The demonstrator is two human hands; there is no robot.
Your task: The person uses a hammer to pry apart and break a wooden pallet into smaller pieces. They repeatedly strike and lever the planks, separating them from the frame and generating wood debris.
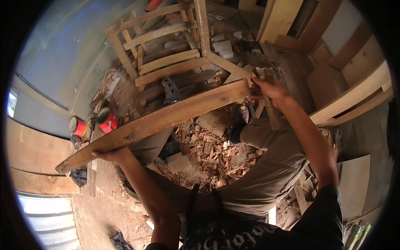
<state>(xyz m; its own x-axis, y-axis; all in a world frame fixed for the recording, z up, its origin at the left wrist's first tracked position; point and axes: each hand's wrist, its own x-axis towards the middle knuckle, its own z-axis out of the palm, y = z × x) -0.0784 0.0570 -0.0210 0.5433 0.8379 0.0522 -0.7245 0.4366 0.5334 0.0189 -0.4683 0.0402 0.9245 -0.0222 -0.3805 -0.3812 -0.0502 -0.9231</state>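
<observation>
A long brown wooden plank [175, 114] is held slantwise across my lap, its right end higher in view and its left end toward me. My left hand [111, 154] grips its lower edge near the left end, with the fingers hidden beneath. At the other end my right hand [270, 91] closes round the plank's tip, its fingers partly out of sight. Just below that hand stands a narrow upright piece of wood [271, 112]; whether the hand touches it, I cannot tell.
Wood chips and offcuts [208, 156] cover the floor between my legs. Ahead stands a slatted wooden chair frame [166, 62]. Two red paint cans [107, 120] sit at the left, beside a grey-blue panel [62, 62]. Curved wooden rails [354, 93] rise at the right.
</observation>
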